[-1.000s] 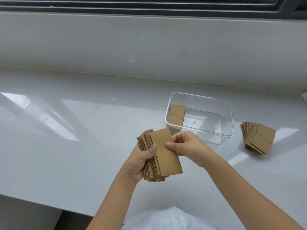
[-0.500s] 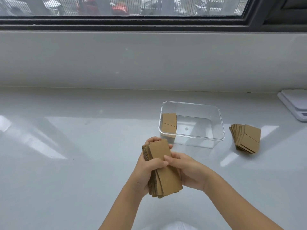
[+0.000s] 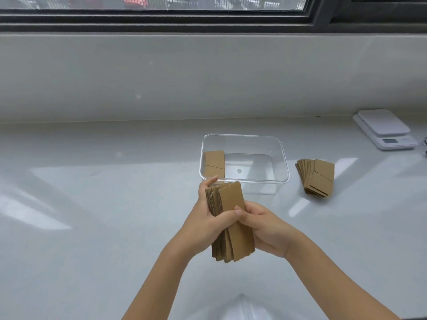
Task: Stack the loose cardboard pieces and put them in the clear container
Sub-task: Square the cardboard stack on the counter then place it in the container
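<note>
Gripped lower and tighter than a moment ago: cardboard stack (image 3: 231,218) clamped between left hand (image 3: 205,225) and right hand (image 3: 265,229), long axis pointing away toward clear container (image 3: 280,158) just beyond; second pile (image 3: 317,177) right of it

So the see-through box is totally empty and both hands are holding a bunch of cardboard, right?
Not quite. The clear box is not empty: the head view shows cardboard pieces already standing at its left end. The rest is right: the left hand and right hand both hold a bunch of cardboard.
</note>
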Motion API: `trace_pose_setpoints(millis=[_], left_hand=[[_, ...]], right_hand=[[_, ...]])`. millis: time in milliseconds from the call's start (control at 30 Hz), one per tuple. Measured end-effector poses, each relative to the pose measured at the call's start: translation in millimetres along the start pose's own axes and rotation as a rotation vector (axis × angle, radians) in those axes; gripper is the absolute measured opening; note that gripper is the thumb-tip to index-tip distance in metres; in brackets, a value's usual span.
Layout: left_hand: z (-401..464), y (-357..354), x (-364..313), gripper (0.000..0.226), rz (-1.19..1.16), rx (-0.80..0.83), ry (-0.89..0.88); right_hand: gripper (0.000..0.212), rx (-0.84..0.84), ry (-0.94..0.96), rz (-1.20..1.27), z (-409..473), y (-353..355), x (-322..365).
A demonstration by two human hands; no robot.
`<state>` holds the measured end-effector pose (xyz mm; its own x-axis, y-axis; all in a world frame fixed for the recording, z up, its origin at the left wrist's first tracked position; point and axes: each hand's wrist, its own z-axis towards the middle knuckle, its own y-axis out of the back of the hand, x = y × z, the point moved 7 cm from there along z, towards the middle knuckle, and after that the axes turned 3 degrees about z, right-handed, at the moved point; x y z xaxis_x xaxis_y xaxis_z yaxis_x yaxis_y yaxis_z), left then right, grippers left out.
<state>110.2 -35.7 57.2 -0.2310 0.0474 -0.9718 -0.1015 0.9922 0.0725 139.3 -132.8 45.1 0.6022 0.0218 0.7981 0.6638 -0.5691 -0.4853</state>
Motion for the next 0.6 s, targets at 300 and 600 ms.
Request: trace_pose_setpoints(millis=[300, 600], left_hand=[[26.5, -69.1, -4.4, 0.032, 0.017, -0.12, 0.168], [81.6, -171.2, 2.5, 0.046, -0.022, 0.145, 0.313]], right_hand=[[0.033, -0.371, 0.063, -0.081, -36.4, 83.5, 25.4], [0.04, -0.507, -0.009, 0.032, -96.9, 188.5, 32.3]])
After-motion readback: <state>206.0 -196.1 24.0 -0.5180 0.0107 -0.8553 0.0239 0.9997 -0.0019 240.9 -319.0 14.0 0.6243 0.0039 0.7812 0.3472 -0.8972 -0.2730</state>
